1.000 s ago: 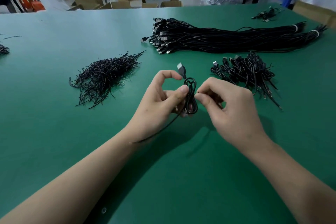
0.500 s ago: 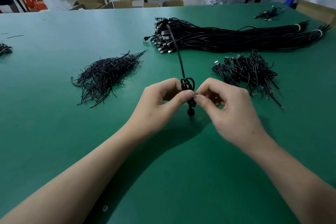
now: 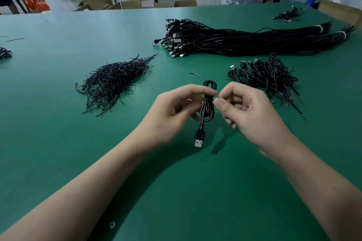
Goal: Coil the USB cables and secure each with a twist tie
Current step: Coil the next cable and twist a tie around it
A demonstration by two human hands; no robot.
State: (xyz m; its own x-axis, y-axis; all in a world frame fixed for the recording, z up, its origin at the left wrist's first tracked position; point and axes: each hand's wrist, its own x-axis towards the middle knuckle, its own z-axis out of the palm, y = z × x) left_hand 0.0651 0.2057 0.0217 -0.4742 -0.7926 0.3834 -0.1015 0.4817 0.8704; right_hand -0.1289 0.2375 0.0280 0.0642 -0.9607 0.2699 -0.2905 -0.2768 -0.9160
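Note:
Above the green table (image 3: 58, 143) my left hand (image 3: 172, 109) grips a coiled black USB cable (image 3: 207, 107) at its waist. The coil stands upright, its USB plug (image 3: 199, 139) hanging down and a loose wire end curling up at the top. A thin twist tie (image 3: 210, 99) wraps the coil's middle. My right hand (image 3: 248, 111) pinches the tie's ends between thumb and forefinger, right beside the coil.
A heap of loose black twist ties (image 3: 115, 80) lies to the left. A long bundle of straight USB cables (image 3: 244, 40) stretches across the back. Tied coils (image 3: 268, 76) are piled at the right. Smaller cable clumps sit at the far right corner (image 3: 288, 13) and left edge (image 3: 4, 53).
The coil has turned over in my hands: the plug that pointed up a second ago now hangs below. The tie sits around the coil's middle and my right fingers have stayed at it.

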